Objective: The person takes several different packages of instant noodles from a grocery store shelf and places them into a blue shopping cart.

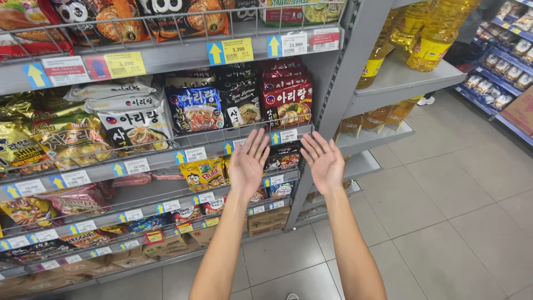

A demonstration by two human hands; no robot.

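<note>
1. Noodle packets [283, 157] in dark wrappers sit on the wire-fronted shelf [211, 145] right behind and between the two raised hands, the nearest goods to the fingertips.
2. Above the hands, on the next tier up, a red noodle pack [287, 105], a black one [241, 103] and a blue one [195, 108] stand upright in a row, leaning on the wire rail.
3. Just to the left of the left hand, a yellow noodle pack [204, 173] stands on the same tier as the dark packets; further left lie white packs [136, 126] and gold packs [61, 139].
4. Price tags with blue arrow markers [227, 148] run along each shelf edge, one just above the left fingertips.
5. Below the wrists, brown cardboard boxes [267, 219] sit on the lowest tier near the tiled floor [444, 222].
6. To the right of the right hand, past the grey upright [333, 105], bottles of yellow cooking oil [438, 33] stand on a side shelf, well apart.
7. Left hand [247, 162] is spread flat, fingers splayed and pointing up, grasping nothing; whether it touches the shelf cannot be told.
8. Right hand [323, 161] is likewise spread wide and empty, beside the left, a gap between them.
</note>
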